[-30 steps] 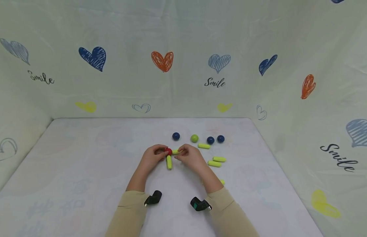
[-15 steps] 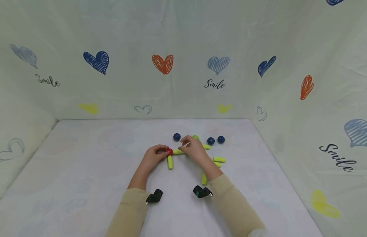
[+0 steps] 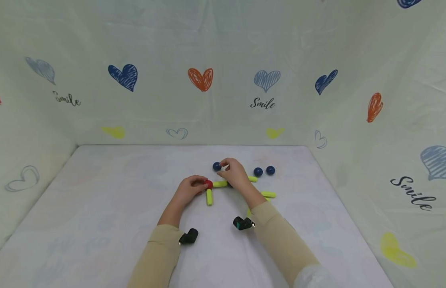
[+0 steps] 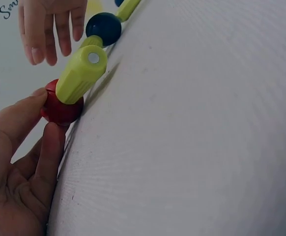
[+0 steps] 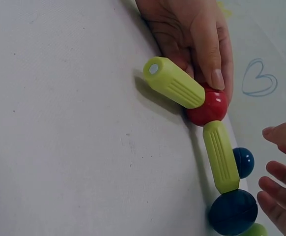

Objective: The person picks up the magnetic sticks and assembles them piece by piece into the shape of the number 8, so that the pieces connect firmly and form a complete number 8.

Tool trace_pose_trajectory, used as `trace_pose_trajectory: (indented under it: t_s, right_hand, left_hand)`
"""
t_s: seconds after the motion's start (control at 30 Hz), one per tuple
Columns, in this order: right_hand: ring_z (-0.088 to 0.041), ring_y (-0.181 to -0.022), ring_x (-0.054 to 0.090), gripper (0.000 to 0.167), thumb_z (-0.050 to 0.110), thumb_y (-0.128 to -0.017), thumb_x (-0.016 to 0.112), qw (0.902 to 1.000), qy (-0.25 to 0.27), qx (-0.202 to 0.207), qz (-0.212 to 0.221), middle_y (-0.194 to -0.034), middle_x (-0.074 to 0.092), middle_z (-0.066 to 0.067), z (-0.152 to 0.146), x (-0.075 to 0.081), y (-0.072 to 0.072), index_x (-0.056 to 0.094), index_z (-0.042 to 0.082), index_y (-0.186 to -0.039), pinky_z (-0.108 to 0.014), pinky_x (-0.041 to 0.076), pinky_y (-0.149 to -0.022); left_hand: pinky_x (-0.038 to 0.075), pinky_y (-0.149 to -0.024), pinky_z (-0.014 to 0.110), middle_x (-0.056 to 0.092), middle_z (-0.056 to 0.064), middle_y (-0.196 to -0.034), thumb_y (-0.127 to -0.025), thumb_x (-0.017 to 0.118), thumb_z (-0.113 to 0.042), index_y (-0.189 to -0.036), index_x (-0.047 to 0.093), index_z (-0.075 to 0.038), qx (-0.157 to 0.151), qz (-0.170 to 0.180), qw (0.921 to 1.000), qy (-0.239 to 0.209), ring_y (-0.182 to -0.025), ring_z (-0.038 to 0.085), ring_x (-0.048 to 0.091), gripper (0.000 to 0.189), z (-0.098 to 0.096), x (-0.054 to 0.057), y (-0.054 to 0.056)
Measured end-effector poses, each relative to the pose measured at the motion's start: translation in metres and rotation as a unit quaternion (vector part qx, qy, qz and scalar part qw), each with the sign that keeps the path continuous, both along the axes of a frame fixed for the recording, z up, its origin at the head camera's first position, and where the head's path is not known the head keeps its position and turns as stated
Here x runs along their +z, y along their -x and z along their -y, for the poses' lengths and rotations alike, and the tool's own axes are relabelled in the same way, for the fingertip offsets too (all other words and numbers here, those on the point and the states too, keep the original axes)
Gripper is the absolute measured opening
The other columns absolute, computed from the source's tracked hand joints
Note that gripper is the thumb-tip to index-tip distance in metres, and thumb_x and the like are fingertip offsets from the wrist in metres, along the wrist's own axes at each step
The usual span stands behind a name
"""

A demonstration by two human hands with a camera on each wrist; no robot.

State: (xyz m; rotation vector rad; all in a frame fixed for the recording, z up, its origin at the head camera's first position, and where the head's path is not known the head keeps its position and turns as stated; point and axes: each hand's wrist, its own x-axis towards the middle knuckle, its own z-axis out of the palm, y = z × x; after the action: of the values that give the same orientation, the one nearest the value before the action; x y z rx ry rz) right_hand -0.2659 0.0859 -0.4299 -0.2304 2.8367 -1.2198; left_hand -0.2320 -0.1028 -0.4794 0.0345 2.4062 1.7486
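My left hand (image 3: 189, 189) pinches a red ball (image 5: 213, 106) between thumb and fingers. Two yellow-green magnetic rods join that ball: one rod (image 3: 209, 197) points towards me, its round metal tip showing in the left wrist view, and another rod (image 5: 221, 156) runs to the right. At that second rod's far end sits a dark blue ball (image 5: 233, 212), mostly covered by my right hand in the head view. My right hand (image 3: 234, 173) holds nothing; its fingers are spread (image 5: 284, 182) beside a second blue ball (image 3: 217, 166) at the back.
Two more blue balls (image 3: 258, 172) lie right of my right hand. Loose yellow-green rods (image 3: 268, 195) lie near my right forearm, some partly hidden beneath it. A green ball (image 5: 255, 230) peeks out at the right wrist view's bottom edge. A patterned cloth wall rises behind the table.
My right hand has let go of the right-hand rod and moved back towards the blue ball behind it. My left hand stays on the red ball.
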Motion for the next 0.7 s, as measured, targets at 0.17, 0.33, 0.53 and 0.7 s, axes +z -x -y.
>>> trace_pose_trajectory:
  t_s: [0.17,0.33,0.53,0.7]
  right_hand:
    - [-0.026,-0.112,0.055,0.031,0.019,-0.089,0.074,0.9997,-0.024,-0.006,0.000,-0.124,0.057,-0.009,0.007,0.000,0.005,0.066,0.008,-0.117,-0.038,0.048,-0.088]
    - [-0.028,-0.116,0.053,0.032,0.018,-0.088,0.074,0.9995,-0.028,-0.006,0.009,-0.127,0.054,-0.012,0.010,-0.006,0.012,0.066,0.008,-0.118,-0.040,0.046,-0.091]
    - [-0.029,-0.115,0.053,0.034,0.018,-0.088,0.074,0.9987,-0.050,0.008,0.000,-0.127,0.054,-0.014,0.015,-0.013,0.020,0.066,0.009,-0.120,-0.040,0.044,-0.095]
    - [-0.028,-0.119,0.051,0.034,0.019,-0.090,0.073,0.9982,-0.059,0.013,0.003,-0.130,0.052,-0.014,0.018,-0.015,0.024,0.066,0.010,-0.122,-0.042,0.042,-0.100]
  left_hand:
    - [0.051,-0.072,0.028,0.068,0.009,-0.106,-0.091,0.070,-0.014,-0.117,0.068,-0.007,0.002,0.002,0.9999,0.010,-0.085,0.019,0.061,0.027,-0.001,0.001,-0.001]
    - [0.051,-0.073,0.029,0.067,0.008,-0.104,-0.091,0.070,-0.014,-0.116,0.068,-0.009,0.000,0.010,0.9999,0.009,-0.085,0.019,0.061,0.027,0.000,-0.001,-0.001]
    - [0.051,-0.072,0.028,0.067,0.008,-0.104,-0.090,0.070,-0.014,-0.116,0.069,-0.009,0.002,0.010,0.9999,0.011,-0.083,0.019,0.060,0.026,0.000,0.001,-0.001]
    - [0.050,-0.071,0.027,0.067,0.007,-0.101,-0.090,0.071,-0.015,-0.115,0.069,-0.009,0.003,0.015,0.9998,0.008,-0.082,0.020,0.059,0.026,0.000,0.002,0.000]
